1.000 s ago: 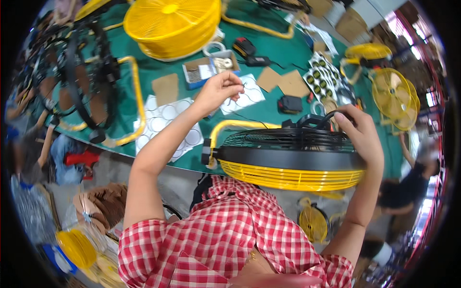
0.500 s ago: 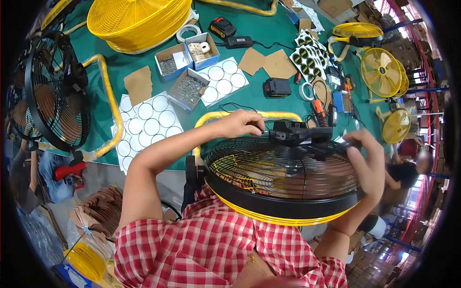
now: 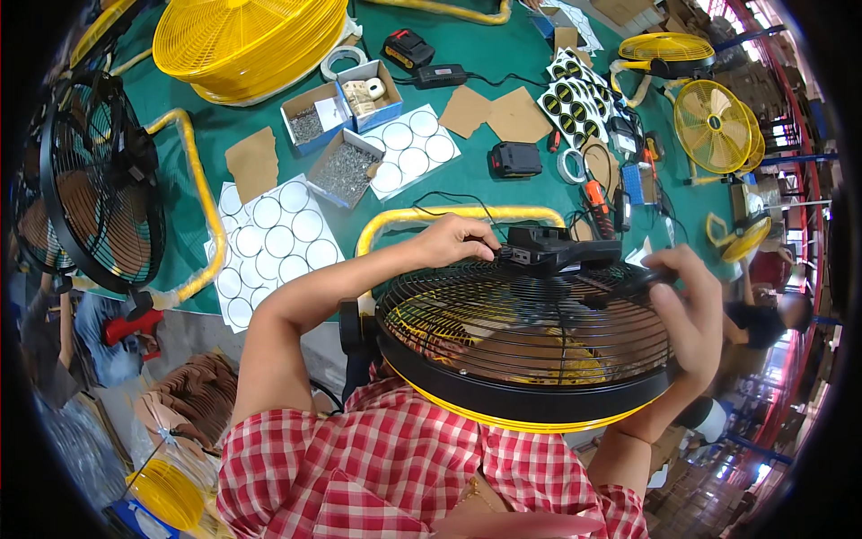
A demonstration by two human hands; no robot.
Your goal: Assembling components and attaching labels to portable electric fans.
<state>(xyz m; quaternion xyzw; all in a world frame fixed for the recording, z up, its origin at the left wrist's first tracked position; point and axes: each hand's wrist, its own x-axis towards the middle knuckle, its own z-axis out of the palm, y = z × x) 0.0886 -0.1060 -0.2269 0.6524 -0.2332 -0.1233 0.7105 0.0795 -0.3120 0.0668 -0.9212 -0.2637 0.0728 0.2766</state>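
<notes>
A fan with a black wire grille [image 3: 521,337] and a yellow rim lies tilted against my body, face up, inside a yellow tube frame [image 3: 449,216]. A black box [image 3: 552,250] sits at the grille's far edge. My left hand [image 3: 458,241] rests on that far edge, with its fingertips pinched on a small black part at the left end of the box. My right hand [image 3: 691,314] curls around the grille's right side, fingers over a black piece there. My red checked shirt hides the fan's near edge.
On the green table are open cardboard boxes of screws [image 3: 346,171], white sheets of round stickers [image 3: 269,242], a black battery [image 3: 516,160], a tape roll [image 3: 570,164] and a drill [image 3: 597,198]. A black fan [image 3: 99,180] stands left and yellow grilles [image 3: 247,36] are at the back. Another person [image 3: 763,319] is at the right.
My left hand came from the boxes on the table to the far edge of the fan. The fan has tipped so that its grille faces up, with my right hand still on its right side.
</notes>
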